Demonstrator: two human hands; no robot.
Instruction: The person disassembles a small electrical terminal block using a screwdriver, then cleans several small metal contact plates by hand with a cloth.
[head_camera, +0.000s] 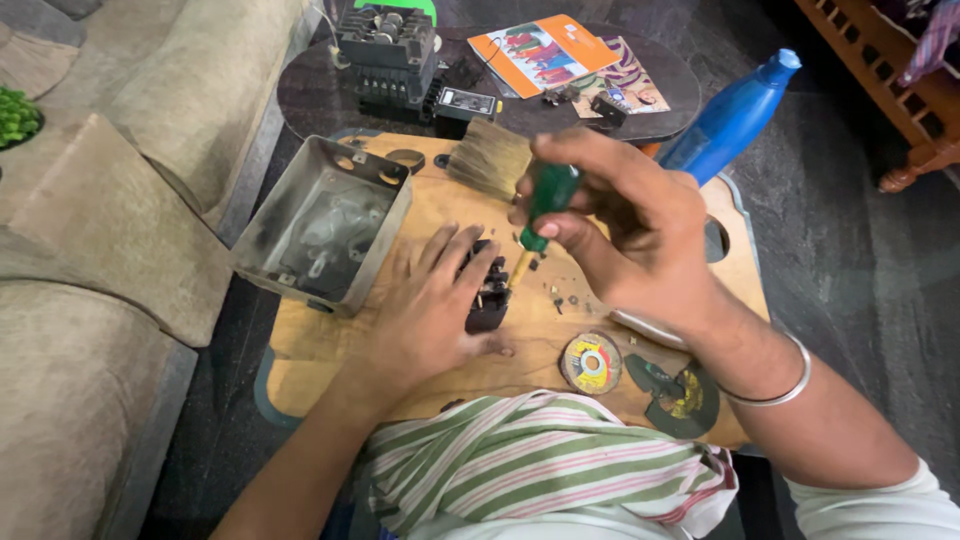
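The right hand (630, 235) grips a green-handled screwdriver (540, 215) with its tip in the small black part (488, 295) that the left hand (435, 305) presses flat to the wooden table (330, 345), loose screws (562, 298) lying just right, the emptied metal box (320, 225) left, so disassembly seems partly done.

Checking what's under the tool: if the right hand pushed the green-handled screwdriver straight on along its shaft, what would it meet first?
Probably the small black part that the left hand pins to the wooden board; the right hand aims the screwdriver tip at it, though depth is unclear.
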